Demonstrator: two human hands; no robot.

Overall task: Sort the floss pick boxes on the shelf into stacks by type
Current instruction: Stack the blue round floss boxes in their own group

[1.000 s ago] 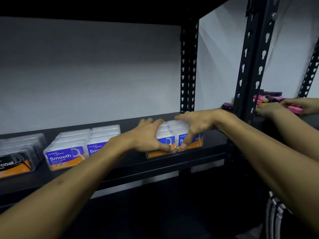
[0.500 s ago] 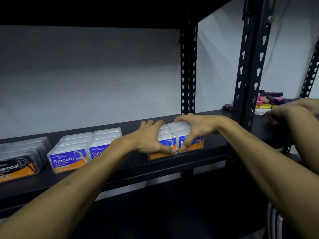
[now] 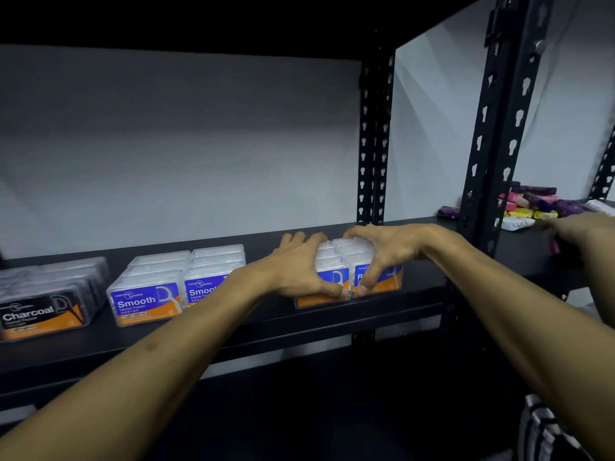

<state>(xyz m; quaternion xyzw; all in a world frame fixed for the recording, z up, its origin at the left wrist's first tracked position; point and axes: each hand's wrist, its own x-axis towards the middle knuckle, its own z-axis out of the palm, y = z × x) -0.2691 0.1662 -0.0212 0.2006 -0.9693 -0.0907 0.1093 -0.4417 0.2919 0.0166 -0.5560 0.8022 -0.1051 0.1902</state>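
Observation:
On the black shelf (image 3: 253, 314) stand clear floss pick boxes in groups. At the left is a black-labelled Charcoal group (image 3: 43, 311). A blue-labelled Smooth group (image 3: 149, 299) sits beside it in two rows. Further right, two rows of blue-and-orange boxes (image 3: 382, 277) stand side by side. My left hand (image 3: 299, 267) grips the left row from above, thumb on its front label. My right hand (image 3: 382, 251) grips the right row the same way. Both hands hide most of those labels.
A black perforated upright (image 3: 492, 134) stands just right of my right arm, another (image 3: 372, 138) at the back. Beyond it, a neighbouring shelf holds a pile of pink, purple and yellow packets (image 3: 532, 204), where another person's hand (image 3: 582, 224) reaches in.
My hands have stayed clamped on the two rows of blue-and-orange boxes. The other person's hand on the right shelf has shifted lower and further right.

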